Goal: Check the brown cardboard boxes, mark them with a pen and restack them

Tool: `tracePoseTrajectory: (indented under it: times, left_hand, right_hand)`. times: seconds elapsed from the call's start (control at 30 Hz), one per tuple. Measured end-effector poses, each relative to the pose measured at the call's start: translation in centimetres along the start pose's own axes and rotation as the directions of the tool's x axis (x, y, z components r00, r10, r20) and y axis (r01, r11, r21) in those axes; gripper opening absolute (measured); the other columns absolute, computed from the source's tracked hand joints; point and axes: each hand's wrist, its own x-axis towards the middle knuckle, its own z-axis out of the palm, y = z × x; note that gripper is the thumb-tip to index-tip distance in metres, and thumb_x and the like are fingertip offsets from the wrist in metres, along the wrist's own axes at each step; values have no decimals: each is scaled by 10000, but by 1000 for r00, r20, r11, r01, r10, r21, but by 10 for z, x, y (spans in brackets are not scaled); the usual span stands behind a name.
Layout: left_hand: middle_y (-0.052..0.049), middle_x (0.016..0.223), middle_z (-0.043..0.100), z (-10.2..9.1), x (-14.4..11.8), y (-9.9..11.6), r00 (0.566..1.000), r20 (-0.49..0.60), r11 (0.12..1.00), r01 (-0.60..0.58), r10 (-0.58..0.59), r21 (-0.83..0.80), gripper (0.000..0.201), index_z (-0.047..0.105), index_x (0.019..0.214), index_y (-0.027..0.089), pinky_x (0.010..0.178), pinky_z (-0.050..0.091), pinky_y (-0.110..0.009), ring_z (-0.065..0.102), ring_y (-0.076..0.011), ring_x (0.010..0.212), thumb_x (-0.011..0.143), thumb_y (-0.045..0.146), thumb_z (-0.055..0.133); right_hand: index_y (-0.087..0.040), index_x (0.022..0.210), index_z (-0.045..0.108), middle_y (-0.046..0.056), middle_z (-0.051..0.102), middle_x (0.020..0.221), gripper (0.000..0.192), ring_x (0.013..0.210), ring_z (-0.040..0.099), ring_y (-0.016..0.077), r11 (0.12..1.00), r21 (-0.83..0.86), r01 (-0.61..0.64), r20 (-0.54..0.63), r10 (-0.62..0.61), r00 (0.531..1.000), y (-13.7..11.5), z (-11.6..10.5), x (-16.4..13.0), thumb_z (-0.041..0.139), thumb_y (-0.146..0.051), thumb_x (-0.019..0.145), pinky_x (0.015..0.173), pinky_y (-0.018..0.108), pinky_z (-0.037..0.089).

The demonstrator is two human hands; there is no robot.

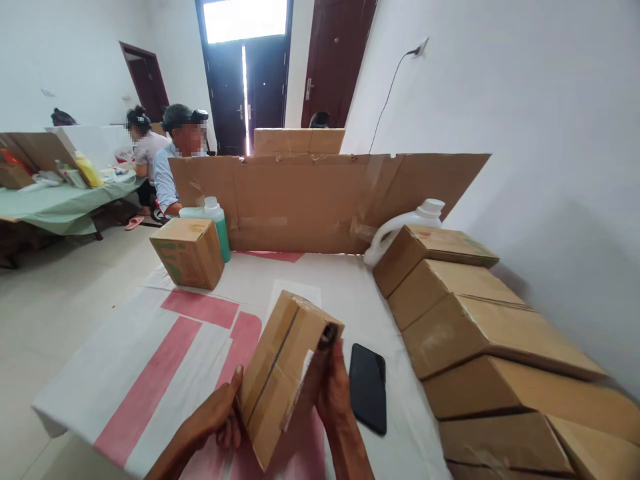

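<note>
Makeshift workroom — cloth-covered tables (pixel 115 353), lined-up cartons (pixel 450 327), cardboard divider (pixel 300 200), people (pixel 164 175) wearing headgear (pixel 201 115)

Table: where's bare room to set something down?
Bare cloth lies left of the left hand, in front of the left box; also along the panel, between green bottle and white jug. Crowded right of the held box: right hand, phone, box row.

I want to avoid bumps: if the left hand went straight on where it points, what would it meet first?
The left hand would meet the held cardboard box first; its fingers appear to touch it.
</note>
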Motion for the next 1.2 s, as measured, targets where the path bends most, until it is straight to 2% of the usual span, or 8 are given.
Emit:
tracePoseTrajectory:
  times: [0.17,0.27,0.4,0.53,0.73,0.83,0.97,1.2]
  left_hand:
    - [-106,500,605,3,-8,-4,980,-135,975,-118,145,190,907,631,496,204,633,505,-377,610,-240,521,886,856,137]
    - [-142,899,736,-4,-11,9,846,-324,888,-319,424,332,645,761,945,200,890,512,-454,699,-320,922,959,690,343]
    - [-135,1498,529,-19,2,42,685,-357,770,-604,634,208,602,487,1492,251,1150,395,-463,558,-286,1314,991,578,423]
    - [-103,1656,334,-28,19,70,723,-306,739,-669,619,-84,669,380,1558,263,1250,241,-473,330,-295,1513,997,626,414]
    - [-123,1419,569,-14,19,58,749,22,717,-624,662,-312,845,376,1495,245,1119,392,-505,539,-363,1308,803,579,730]
    - [-110,1427,552,-8,14,48,736,-4,700,-645,677,-308,764,374,1480,272,1116,382,-489,531,-352,1309,844,548,695]
    - [-110,1417,537,0,16,53,700,36,676,-673,713,-301,788,394,1474,277,1089,404,-476,548,-354,1270,816,555,727]
    - [-117,1312,550,1,22,60,673,24,653,-709,740,-266,753,487,1380,225,1067,404,-468,525,-346,1240,781,594,756]
  right_hand:
    - [-216,1293,686,92,735,1289,637,1247,649,339,971,-215,-100,107,125,986,16,10,-24,777,-612,802,1089,505,500]
    - [-253,1463,532,77,632,1450,730,1293,613,299,923,-385,-15,124,68,990,28,9,-33,789,-523,835,1123,456,472]
    - [-251,1517,460,96,576,1507,812,1347,564,308,881,-473,-15,121,82,989,44,2,-36,766,-570,836,1113,437,476]
    - [-263,1520,466,99,558,1521,828,1372,535,315,847,-531,-24,89,84,992,61,-7,-53,766,-592,822,1116,430,466]
    - [-237,1393,595,118,655,1390,713,1214,648,310,767,-634,-98,55,172,984,43,-42,-71,619,-717,867,988,424,527]
    - [-193,1286,627,122,756,1074,641,918,723,289,449,-893,-35,-21,35,999,11,-56,-47,415,-702,960,832,409,547]
    - [-169,1085,618,180,734,1037,231,975,709,333,-47,-993,-107,-93,-234,968,-13,-55,3,547,-340,947,856,415,487]
    - [-242,690,486,83,673,675,209,723,706,276,85,-992,-94,-112,-241,964,-12,-68,39,595,-267,867,695,353,495]
